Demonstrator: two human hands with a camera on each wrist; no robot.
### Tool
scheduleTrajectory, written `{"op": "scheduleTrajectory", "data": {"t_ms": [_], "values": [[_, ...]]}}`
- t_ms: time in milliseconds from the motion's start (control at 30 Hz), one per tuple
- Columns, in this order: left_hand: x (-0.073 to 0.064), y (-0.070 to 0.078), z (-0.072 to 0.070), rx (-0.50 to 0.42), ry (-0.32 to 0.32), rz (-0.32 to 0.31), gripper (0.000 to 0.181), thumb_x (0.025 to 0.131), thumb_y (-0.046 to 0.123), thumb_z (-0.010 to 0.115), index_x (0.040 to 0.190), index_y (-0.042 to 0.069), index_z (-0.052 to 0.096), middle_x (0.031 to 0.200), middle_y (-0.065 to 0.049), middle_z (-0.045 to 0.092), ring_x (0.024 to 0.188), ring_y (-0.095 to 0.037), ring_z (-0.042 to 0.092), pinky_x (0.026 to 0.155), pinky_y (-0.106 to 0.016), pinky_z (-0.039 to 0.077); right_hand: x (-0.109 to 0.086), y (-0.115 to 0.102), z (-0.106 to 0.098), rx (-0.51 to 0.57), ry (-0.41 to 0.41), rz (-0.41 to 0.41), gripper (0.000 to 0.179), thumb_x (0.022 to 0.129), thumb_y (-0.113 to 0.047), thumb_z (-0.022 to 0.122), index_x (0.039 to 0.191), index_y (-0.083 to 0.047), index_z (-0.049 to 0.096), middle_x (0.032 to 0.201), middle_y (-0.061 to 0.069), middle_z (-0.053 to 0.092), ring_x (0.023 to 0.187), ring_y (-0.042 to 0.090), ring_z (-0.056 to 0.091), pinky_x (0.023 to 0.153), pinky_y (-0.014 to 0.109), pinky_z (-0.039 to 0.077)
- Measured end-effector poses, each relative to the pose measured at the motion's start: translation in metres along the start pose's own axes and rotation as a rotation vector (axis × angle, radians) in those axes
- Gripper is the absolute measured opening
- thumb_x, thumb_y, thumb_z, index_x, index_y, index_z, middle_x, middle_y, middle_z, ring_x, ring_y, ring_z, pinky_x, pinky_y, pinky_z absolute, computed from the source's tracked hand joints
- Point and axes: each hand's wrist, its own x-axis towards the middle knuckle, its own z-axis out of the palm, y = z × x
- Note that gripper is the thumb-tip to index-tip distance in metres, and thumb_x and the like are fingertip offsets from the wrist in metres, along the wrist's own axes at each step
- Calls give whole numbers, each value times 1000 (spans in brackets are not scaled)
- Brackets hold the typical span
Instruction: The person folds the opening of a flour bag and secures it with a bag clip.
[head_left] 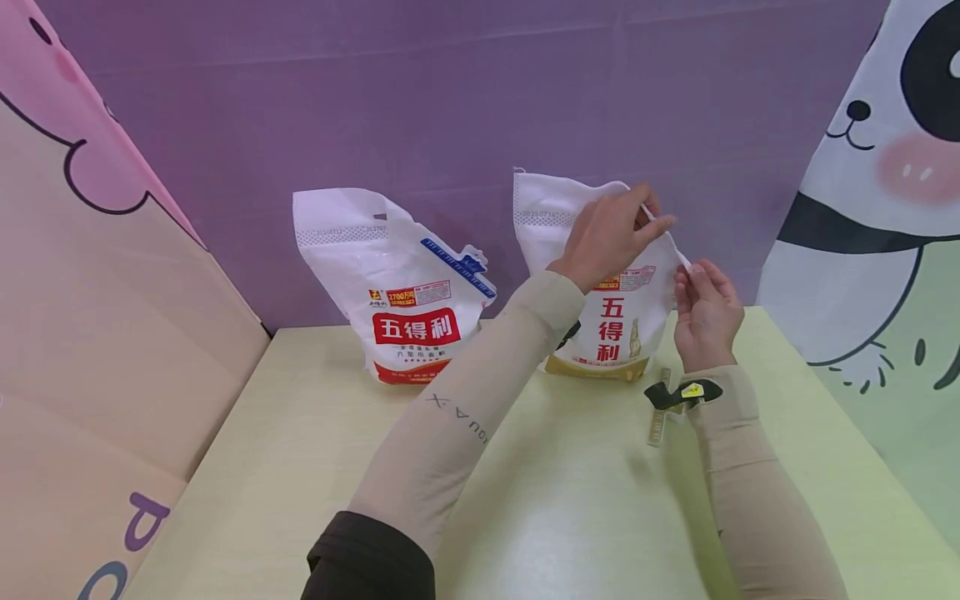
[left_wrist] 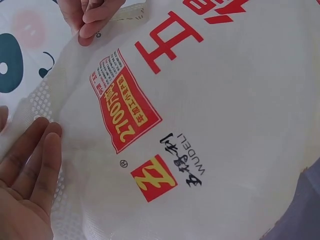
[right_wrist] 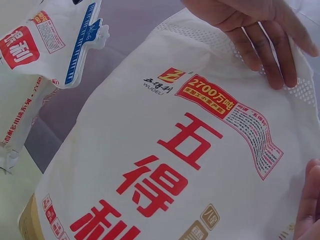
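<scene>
A white flour bag [head_left: 592, 317] with red lettering and a gold-brown base stands on the table against the purple backdrop. My left hand [head_left: 611, 233] reaches across its front and holds the slanting top edge, fingers on the perforated strip [left_wrist: 42, 102] and thumb over the edge. Lower on that edge, my right hand [head_left: 705, 317] pinches the bag's right corner between thumb and fingers. To the left stands a second white flour bag [head_left: 416, 329] with a red label, its folded top corner held by a blue and white bag clip [head_left: 461, 267].
A pale, ruler-like strip [head_left: 657, 417] lies on the table [head_left: 570, 500] near the right wrist, partly covered by the dark wrist strap [head_left: 678, 393]. The purple backdrop [head_left: 450, 100] rises directly behind both bags. Printed panels flank the table, a panda [head_left: 900, 183] on the right one.
</scene>
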Motion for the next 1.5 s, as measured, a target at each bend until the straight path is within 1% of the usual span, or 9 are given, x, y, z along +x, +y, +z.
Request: {"op": "scheduleTrajectory", "data": {"t_ms": [233, 367, 500, 733, 933, 1100, 1267, 1367, 1500], "values": [[0, 1, 2, 37, 27, -4, 20, 105, 30, 59, 119, 18, 64, 104, 4, 72, 86, -6, 63, 73, -17, 49, -1, -1, 0, -38, -10, 16, 14, 91, 3, 71, 103, -6, 69, 84, 9, 73, 73, 15, 72, 63, 20, 57], [1, 0, 2, 65, 32, -2, 19, 105, 29, 57, 119, 19, 65, 106, 4, 72, 86, -7, 60, 74, -18, 47, 0, 0, -1, -38, -16, 30, 14, 91, 4, 71, 101, -5, 69, 81, 9, 73, 70, 15, 72, 61, 20, 57], [2, -1, 3, 80, 30, 2, 19, 106, 28, 55, 120, 20, 65, 109, 5, 72, 86, -7, 60, 75, -19, 47, 3, 1, -2, -34, -26, 76, 17, 91, 6, 70, 102, -6, 67, 79, 10, 73, 69, 15, 70, 60, 21, 57], [2, -4, 3, 78, 42, 13, 18, 107, 27, 55, 121, 20, 64, 109, 5, 73, 84, -8, 59, 74, -19, 46, 5, 0, -4, -62, -52, 183, 28, 93, 3, 68, 115, -12, 59, 82, 8, 72, 73, 13, 69, 62, 20, 56], [2, -4, 4, 87, 46, 17, 18, 106, 25, 55, 121, 19, 64, 111, 4, 73, 84, -8, 60, 74, -19, 47, 6, -1, -6, -79, -62, 210, 34, 94, 1, 68, 122, -15, 56, 85, 7, 72, 76, 13, 69, 65, 19, 56], [1, -5, 5, 101, 53, 17, 20, 106, 23, 55, 122, 20, 65, 114, 5, 74, 87, -8, 62, 76, -19, 48, 7, -3, -7, -91, -128, 255, 29, 96, 2, 65, 119, -13, 55, 81, 8, 72, 69, 13, 69, 63, 20, 55], [0, -6, 6, 111, 72, 21, 20, 106, 22, 55, 122, 20, 66, 114, 5, 74, 86, -8, 63, 75, -19, 49, 9, -9, -11, -162, -215, 316, 19, 99, 0, 62, 112, -12, 60, 83, 8, 74, 71, 13, 69, 63, 20, 53], [-1, -7, 7, 108, 76, 24, 20, 106, 22, 55, 123, 20, 66, 114, 5, 74, 83, -9, 63, 73, -18, 49, 10, -12, -12, -196, -228, 332, 14, 98, -1, 64, 108, -12, 62, 84, 7, 75, 72, 13, 70, 65, 20, 53], [-1, -7, 9, 121, 92, 34, 21, 106, 22, 55, 123, 20, 66, 113, 4, 75, 81, -9, 63, 72, -18, 49, 11, -15, -13, -239, -219, 332, 13, 98, -4, 65, 107, -13, 60, 84, 5, 77, 73, 12, 71, 66, 20, 52]]}}
